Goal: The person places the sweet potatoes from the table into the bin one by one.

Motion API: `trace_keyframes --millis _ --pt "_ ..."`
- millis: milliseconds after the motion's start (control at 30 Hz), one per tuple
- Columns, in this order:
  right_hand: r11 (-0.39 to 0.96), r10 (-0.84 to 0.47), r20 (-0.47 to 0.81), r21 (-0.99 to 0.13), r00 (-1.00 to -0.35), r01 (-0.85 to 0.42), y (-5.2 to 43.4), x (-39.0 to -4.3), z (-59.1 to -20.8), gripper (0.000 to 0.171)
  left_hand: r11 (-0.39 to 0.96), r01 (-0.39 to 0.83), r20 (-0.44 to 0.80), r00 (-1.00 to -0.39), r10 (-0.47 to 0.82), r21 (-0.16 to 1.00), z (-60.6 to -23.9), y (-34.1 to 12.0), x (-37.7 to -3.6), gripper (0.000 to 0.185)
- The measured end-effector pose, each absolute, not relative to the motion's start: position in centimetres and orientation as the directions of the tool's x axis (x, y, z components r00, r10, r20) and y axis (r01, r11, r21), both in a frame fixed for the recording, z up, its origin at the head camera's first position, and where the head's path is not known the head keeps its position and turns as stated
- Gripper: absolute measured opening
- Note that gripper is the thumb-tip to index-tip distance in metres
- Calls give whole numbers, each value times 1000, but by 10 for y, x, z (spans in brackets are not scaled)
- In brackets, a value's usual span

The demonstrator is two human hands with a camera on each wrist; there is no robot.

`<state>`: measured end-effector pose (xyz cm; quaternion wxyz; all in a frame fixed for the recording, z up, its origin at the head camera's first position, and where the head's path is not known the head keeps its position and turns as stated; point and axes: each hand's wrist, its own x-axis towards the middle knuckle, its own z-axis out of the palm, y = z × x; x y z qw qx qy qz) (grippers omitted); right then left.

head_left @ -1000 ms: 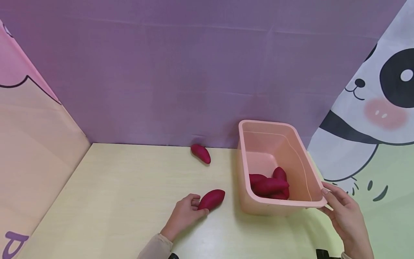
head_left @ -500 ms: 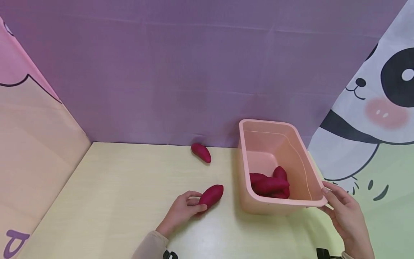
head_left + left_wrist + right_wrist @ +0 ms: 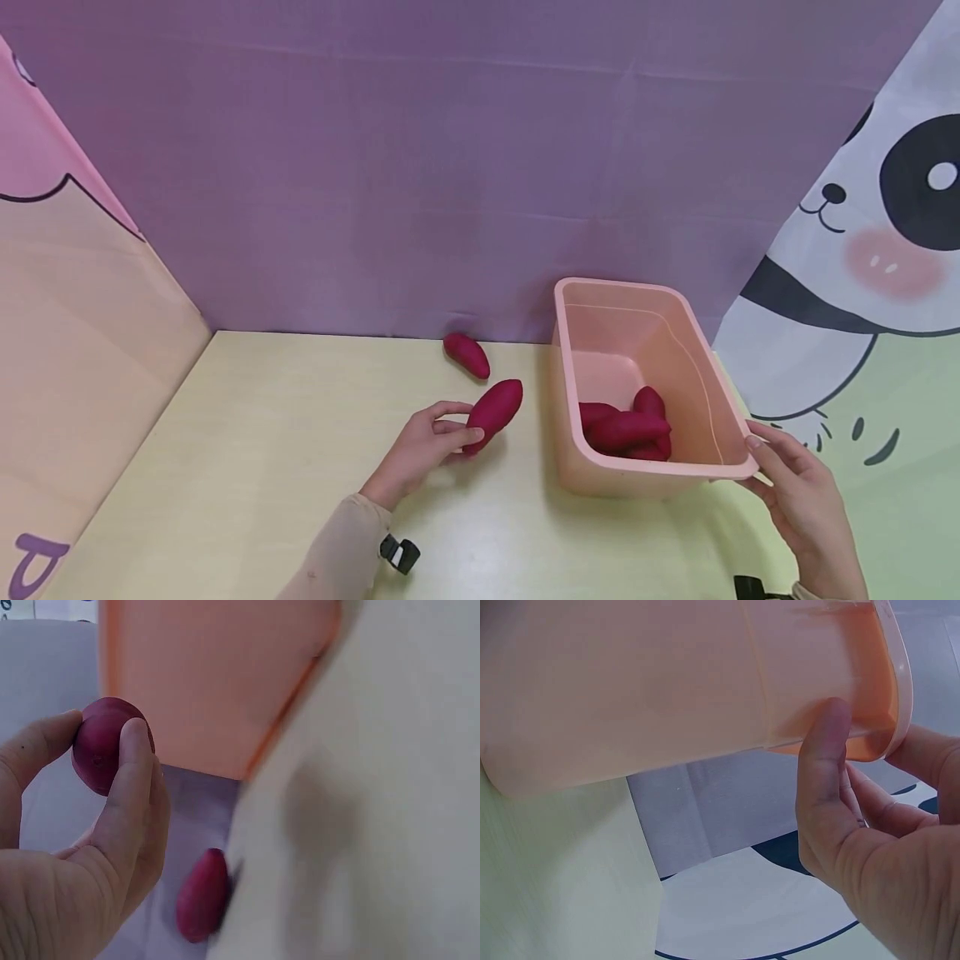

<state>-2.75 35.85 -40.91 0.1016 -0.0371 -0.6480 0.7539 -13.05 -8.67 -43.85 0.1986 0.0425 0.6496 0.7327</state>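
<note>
- Backdrop cloths: a purple one [image 3: 450, 167] hangs behind the table, a pink and peach one [image 3: 67, 317] on the left, and a panda print [image 3: 862, 250] on the right.
- Table [image 3: 262, 467]: pale yellow, seen from above and in front.
- Bin [image 3: 637, 292]: a pink rectangular tub at the right of the table, open at the top, its long side running away from the viewer. Several red sweet potatoes [image 3: 626, 429] lie piled in its near end.
- Right hand [image 3: 802, 500]: at the bin's near right corner, thumb against the outer wall just under the rim and fingers curled behind the lip, so it grips the rim.
- Left hand [image 3: 420, 450]: to the left of the bin, thumb and fingers pinched on the lower end of one potato.
- Held potato [image 3: 491, 408]: lifted off the table, its long axis tilted up and to the right, the free end pointing toward the bin's left wall. It sits near that wall but below the rim. The left hand is the nearer one to it; the bin lies to the right of the fingers.
- Loose potato [image 3: 467, 356]: on the table by the back cloth, just beyond the held one and apart from it.
- Change: a second ago the held potato lay lower, close to the table and nearer the viewer; it has since risen and moved toward the back. The right hand and bin have stayed put.
</note>
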Motion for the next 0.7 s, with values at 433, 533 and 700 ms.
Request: trace_keyframes --millis 433,533,700 --pt "-121 210 71 -988 -975 -98 360 -28 -409 28 -118 -187 -129 -915 383 975 -371 -44 -175 46" --pt "-121 214 70 -988 -974 -98 359 -28 -408 27 -108 -178 -119 -905 408 978 -354 -25 -187 46" --pt "-138 212 76 -985 -974 -107 358 -27 -408 28 -66 -157 -115 -897 428 985 -331 9 -203 48"
